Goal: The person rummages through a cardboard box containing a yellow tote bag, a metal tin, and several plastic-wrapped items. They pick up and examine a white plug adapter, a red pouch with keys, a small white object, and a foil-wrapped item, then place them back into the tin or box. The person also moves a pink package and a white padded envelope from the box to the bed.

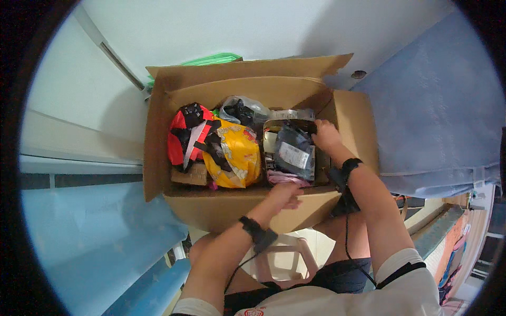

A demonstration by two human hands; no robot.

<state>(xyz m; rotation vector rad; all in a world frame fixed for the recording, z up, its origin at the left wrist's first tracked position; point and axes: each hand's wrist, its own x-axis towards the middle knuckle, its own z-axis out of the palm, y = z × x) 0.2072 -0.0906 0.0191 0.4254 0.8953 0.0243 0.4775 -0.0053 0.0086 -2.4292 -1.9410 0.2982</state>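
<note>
An open cardboard box [237, 201] stands before me. Inside it, on the right, is a smaller open container [272, 122] holding a dark plastic package [294, 152] with a label and some pink fabric [286, 178]. My right hand [327, 136] is at that container's far right corner; its fingertips are partly hidden. At the near wall of the box, beside the pink fabric, is my left hand [285, 196], fingers bent; whether it grips anything is unclear. A yellow patterned bag [239, 152], a red and black bag [178, 138] and a clear plastic bag [243, 108] fill the left and middle.
A small cardboard carton [189, 175] lies in the box's near left corner. Blue cloth [438, 110] hangs at the right, and light blue cloth [91, 221] at the left. A plastic stool [284, 247] stands below the box. Black cables run from both wrist straps.
</note>
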